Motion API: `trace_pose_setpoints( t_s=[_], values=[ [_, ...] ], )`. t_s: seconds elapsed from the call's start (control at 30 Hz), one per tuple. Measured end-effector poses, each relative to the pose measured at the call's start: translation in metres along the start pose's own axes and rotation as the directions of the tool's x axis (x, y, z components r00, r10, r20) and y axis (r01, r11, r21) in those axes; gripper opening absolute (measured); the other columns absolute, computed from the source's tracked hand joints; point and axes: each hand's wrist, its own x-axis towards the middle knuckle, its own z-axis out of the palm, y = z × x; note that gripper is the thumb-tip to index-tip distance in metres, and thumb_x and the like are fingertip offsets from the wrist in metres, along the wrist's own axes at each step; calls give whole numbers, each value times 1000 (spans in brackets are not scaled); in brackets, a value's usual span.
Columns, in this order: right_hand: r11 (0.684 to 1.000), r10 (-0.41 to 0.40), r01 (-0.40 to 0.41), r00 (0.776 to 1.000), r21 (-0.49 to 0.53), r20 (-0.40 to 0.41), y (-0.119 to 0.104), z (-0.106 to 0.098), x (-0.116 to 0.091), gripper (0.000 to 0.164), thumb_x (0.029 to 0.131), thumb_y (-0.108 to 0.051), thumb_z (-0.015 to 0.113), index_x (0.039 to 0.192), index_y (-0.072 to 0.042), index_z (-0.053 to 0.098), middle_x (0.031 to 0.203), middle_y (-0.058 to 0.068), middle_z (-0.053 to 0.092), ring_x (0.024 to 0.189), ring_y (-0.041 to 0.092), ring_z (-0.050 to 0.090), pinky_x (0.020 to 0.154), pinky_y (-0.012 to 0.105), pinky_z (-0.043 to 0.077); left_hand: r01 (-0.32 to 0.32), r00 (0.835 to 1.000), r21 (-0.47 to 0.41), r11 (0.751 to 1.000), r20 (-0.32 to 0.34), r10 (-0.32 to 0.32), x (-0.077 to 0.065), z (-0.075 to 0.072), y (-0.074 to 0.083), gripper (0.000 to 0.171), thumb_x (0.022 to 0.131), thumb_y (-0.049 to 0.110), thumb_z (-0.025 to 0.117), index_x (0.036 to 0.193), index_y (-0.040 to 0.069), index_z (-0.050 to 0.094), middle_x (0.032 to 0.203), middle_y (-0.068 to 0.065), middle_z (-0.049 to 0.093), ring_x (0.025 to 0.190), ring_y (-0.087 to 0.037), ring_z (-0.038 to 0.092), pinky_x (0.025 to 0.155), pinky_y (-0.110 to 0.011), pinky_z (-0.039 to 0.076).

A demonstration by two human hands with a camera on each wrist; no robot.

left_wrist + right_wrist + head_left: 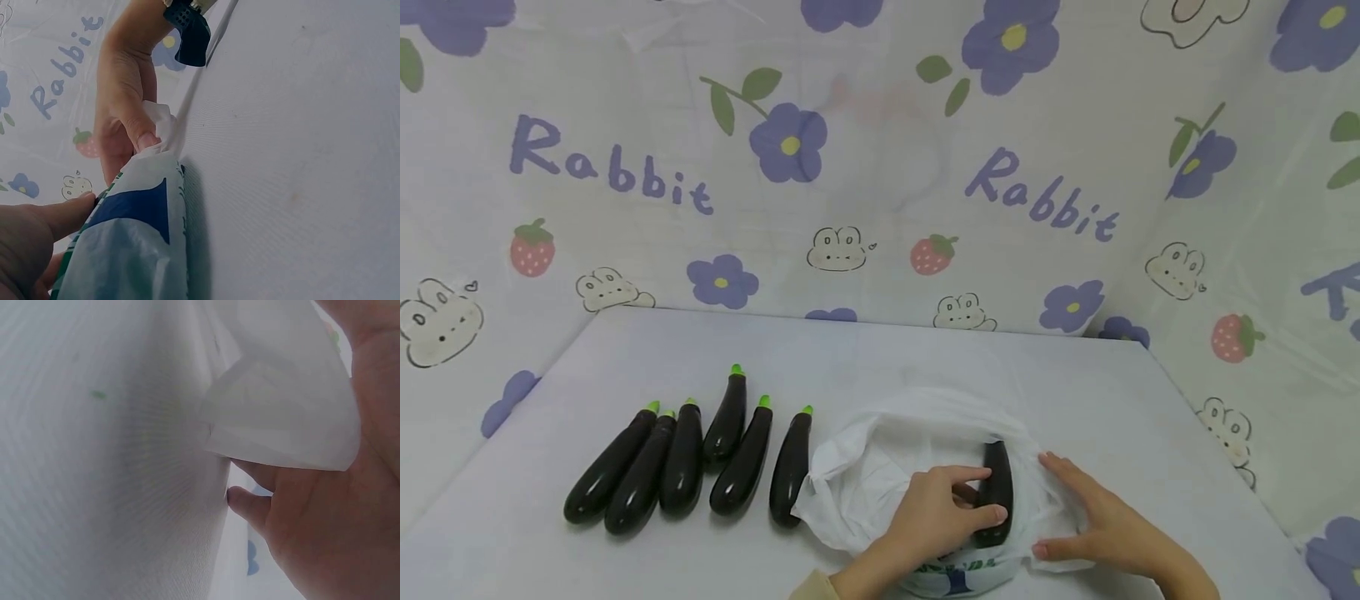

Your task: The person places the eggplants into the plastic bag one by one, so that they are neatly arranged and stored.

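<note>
Left Hand Holds an Eggplant in the Bag's Mouth

The left hand (pixel 936 512) is clamped on a dark eggplant (pixel 997 500), thumb on its near part and fingers farther up. That eggplant is within the mouth of a white plastic bag (pixel 857 475), toward the right side, its long axis running near to far. The right hand (pixel 1105 529) holds the bag's right side, with the thin plastic between its thumb and fingers. Blue and green print (pixel 134 209) shows on the bag's near side.

The bag rests on a white-covered bench (pixel 715 567). To its left lie six more eggplants (pixel 681 467), their green stem ends pointing to the far side. The three leftmost lie close together; the rightmost is just beside the bag's left edge. Behind the bench hangs a pale backdrop (pixel 880 200) printed with flowers, strawberries, rabbits and the word "Rabbit".
</note>
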Motion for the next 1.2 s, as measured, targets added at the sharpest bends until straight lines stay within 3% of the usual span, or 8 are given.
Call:
trace_pose_setpoints(
  t_s=[0.57,0.8,1.2],
  values=[
    [1000,21,-21,1000,14,17,7,2,1,107,70,-42,88,154,-8,30,153,30,25,137,55,21,99,72,25,-26,1000,-50,998,11,27,3,1,-7,48,80,31,83,123,11,71,87,4,73,76,-1,65,60,-21,50],
    [996,84,-86,995,30,45,9,6,0,108,70,-40,88,155,-9,28,154,30,24,137,55,21,99,72,26,-23,999,-60,998,24,25,2,1,-10,49,80,32,83,122,11,71,85,4,73,74,-1,65,59,-21,50],
    [1000,28,-28,999,-14,24,6,3,3,107,71,-43,87,153,-7,30,152,32,27,135,56,25,97,71,29,-21,1000,-49,999,17,22,2,-2,-8,49,81,33,82,124,13,71,90,2,73,77,-2,65,60,-22,51]
  ],
)
